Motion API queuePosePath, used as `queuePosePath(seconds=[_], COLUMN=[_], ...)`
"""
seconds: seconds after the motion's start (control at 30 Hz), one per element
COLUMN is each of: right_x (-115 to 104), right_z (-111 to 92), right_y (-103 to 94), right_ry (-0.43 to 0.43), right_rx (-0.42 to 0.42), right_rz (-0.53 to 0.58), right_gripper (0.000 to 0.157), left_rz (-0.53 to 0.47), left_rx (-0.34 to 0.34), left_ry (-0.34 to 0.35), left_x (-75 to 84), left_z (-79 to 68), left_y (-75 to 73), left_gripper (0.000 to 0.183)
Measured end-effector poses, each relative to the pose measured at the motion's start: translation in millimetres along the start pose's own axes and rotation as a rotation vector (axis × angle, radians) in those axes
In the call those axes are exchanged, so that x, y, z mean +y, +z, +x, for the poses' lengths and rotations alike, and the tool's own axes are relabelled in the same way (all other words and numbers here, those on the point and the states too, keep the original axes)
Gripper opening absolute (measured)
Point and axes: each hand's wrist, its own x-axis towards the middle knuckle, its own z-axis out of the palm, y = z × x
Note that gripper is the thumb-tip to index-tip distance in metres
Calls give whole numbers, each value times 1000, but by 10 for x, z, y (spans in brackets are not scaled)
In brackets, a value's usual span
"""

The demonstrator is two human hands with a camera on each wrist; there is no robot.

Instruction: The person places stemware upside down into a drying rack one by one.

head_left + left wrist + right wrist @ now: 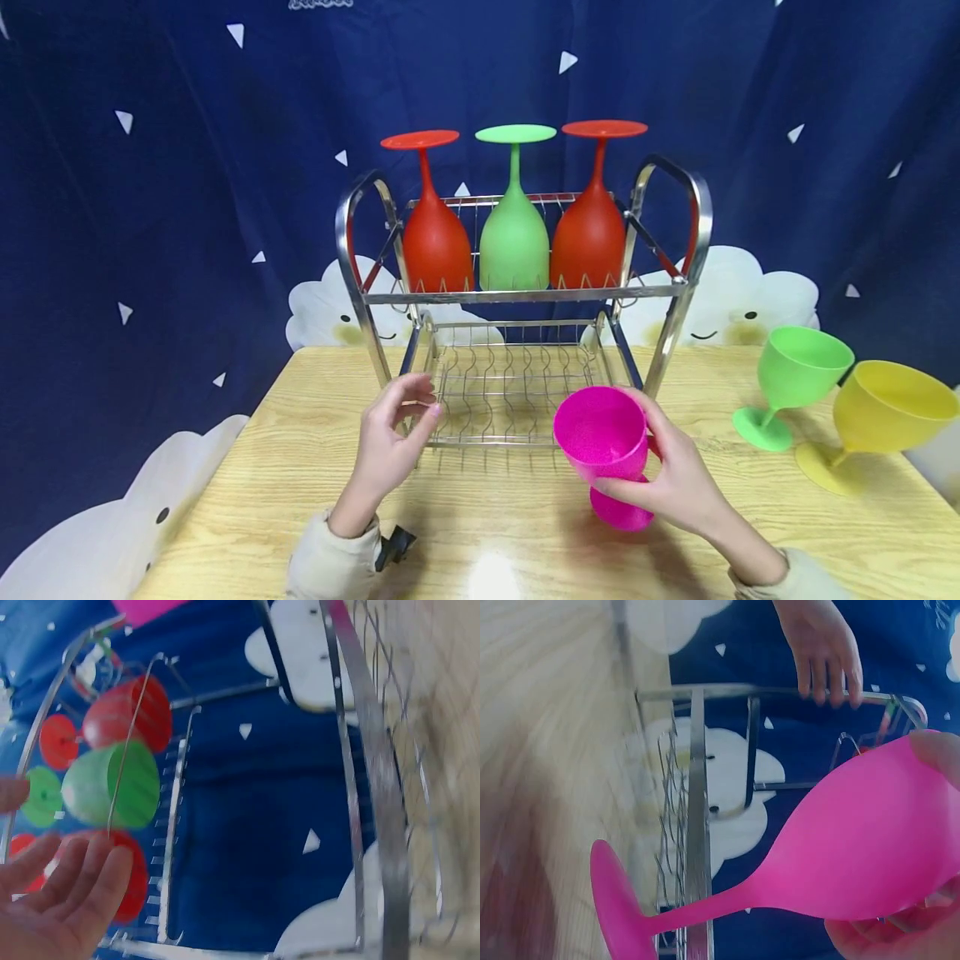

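My right hand (675, 483) grips a pink goblet (602, 429) by its bowl, mouth up and tilted toward me, in front of the rack's lower right. In the right wrist view the goblet's stem and round foot (615, 900) show in full. My left hand (393, 433) holds nothing; its fingers are loosely bent beside the lower left of the metal dish rack (525, 295). On the top tier stand a red goblet (437, 237), a green goblet (514, 237) and another red goblet (590, 237), all upside down with their feet upward.
The rack's lower wire tier (517, 383) bears nothing. To the right, an upright green goblet (798, 367) and a yellow goblet (885, 408) stand on the wooden table (255, 500). A dark blue curtain (187, 208) with white clouds hangs behind.
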Motion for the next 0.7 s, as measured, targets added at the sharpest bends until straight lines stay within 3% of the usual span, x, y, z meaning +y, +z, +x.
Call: queuePosePath(seconds=[0.13, 0.33, 0.5, 0.7], right_x=[-21, -20, -25, -65], right_z=[20, 22, 20, 26], right_y=[119, 255, 310, 336], right_ry=[-73, -122, -152, -127], right_rx=[-40, -89, -98, -156], right_rz=[-26, -97, -230, -355], right_gripper=[93, 91, 92, 92], left_rz=[-49, -122, -78, 0], left_rx=[-175, -382, -482, -574], left_ry=[-53, -95, -77, -79], left_x=[16, 44, 110, 156], left_z=[-24, -73, -100, -138], left_y=[166, 391, 552, 656], left_gripper=[43, 67, 79, 80])
